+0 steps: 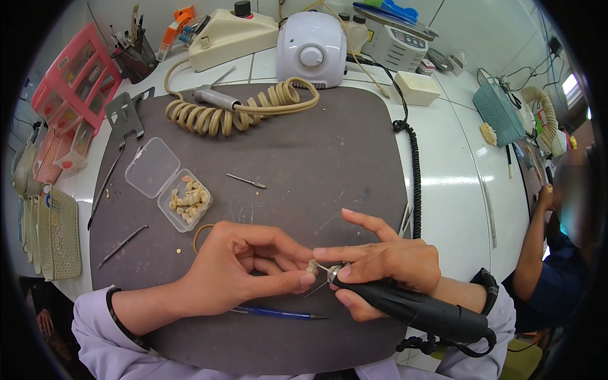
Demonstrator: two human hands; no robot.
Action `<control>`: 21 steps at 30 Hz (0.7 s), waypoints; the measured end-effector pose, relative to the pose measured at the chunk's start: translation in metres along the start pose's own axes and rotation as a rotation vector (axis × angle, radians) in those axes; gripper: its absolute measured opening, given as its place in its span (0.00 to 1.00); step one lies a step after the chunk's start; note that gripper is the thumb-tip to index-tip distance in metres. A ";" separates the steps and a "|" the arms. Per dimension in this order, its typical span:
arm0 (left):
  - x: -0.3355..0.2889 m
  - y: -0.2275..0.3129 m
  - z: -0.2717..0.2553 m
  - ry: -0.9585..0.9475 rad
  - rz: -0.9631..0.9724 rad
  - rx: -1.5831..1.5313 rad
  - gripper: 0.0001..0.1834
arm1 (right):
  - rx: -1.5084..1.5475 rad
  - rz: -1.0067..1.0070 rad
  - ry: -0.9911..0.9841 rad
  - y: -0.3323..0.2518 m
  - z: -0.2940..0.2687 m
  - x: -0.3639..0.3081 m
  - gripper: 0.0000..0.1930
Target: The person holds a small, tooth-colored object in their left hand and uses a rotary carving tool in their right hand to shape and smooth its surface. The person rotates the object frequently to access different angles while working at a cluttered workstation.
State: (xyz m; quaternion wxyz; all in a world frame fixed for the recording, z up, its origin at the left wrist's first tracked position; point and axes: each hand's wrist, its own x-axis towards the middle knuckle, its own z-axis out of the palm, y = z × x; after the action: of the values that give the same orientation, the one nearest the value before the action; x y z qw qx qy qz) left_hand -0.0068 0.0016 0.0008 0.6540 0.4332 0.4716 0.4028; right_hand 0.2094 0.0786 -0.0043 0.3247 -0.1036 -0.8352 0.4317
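Between the thumb and forefinger of my left hand (250, 266) is a small tooth-coloured dental crown piece (311, 266). My right hand (392, 269) grips a black rotary handpiece (411, 307) with a metal collar. Its thin bur (323, 268) meets or nearly meets the crown piece; contact is too small to tell. The right index finger reaches over to the left fingertips. Under my hands lies a blue pen (278, 313) on the grey mat (304, 164). Left of them stands an open clear plastic box (183, 218) full of similar tooth-coloured pieces.
A loose bur (246, 181) and a slim metal tool (123, 247) lie on the mat. Behind are a coiled beige hose (253, 111) and a white control unit (311, 54). A black coiled cord (415, 183) runs along the right edge. Another person (544, 272) sits at far right.
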 end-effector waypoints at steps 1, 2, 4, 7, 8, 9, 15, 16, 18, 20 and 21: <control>0.000 0.000 0.000 0.000 0.001 -0.004 0.11 | 0.004 0.001 0.000 0.000 0.000 0.000 0.13; 0.000 0.001 0.000 0.000 0.001 -0.009 0.11 | 0.008 0.002 0.001 0.000 0.000 0.000 0.13; 0.000 0.001 0.000 -0.004 0.009 -0.017 0.11 | 0.040 0.011 0.002 -0.001 -0.001 -0.001 0.12; 0.000 0.001 0.000 -0.005 0.015 -0.029 0.11 | 0.059 0.016 -0.002 -0.002 -0.002 -0.001 0.12; 0.000 0.001 0.000 -0.005 0.012 -0.033 0.11 | 0.059 0.017 -0.004 -0.002 -0.002 -0.001 0.12; 0.000 0.002 0.000 -0.003 0.010 -0.036 0.11 | 0.057 0.013 -0.009 -0.002 -0.002 0.000 0.12; 0.000 0.001 0.000 0.005 0.000 -0.046 0.11 | 0.039 -0.004 -0.010 -0.002 -0.002 0.001 0.13; 0.000 0.001 0.000 0.007 -0.002 -0.037 0.11 | 0.043 -0.003 -0.007 -0.002 -0.002 0.001 0.13; 0.000 0.001 0.000 0.009 -0.004 -0.018 0.11 | 0.045 -0.001 -0.004 -0.002 -0.002 0.000 0.14; 0.000 0.000 0.000 0.004 0.004 -0.013 0.11 | 0.040 -0.001 -0.002 -0.001 -0.002 -0.001 0.14; 0.000 0.000 0.000 0.004 0.007 -0.010 0.11 | 0.037 -0.001 -0.006 -0.001 -0.002 0.000 0.14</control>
State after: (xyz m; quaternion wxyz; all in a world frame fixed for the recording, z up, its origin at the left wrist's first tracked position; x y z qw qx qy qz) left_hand -0.0068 0.0015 0.0009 0.6540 0.4308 0.4693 0.4081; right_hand 0.2109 0.0790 -0.0033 0.3244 -0.0956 -0.8280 0.4473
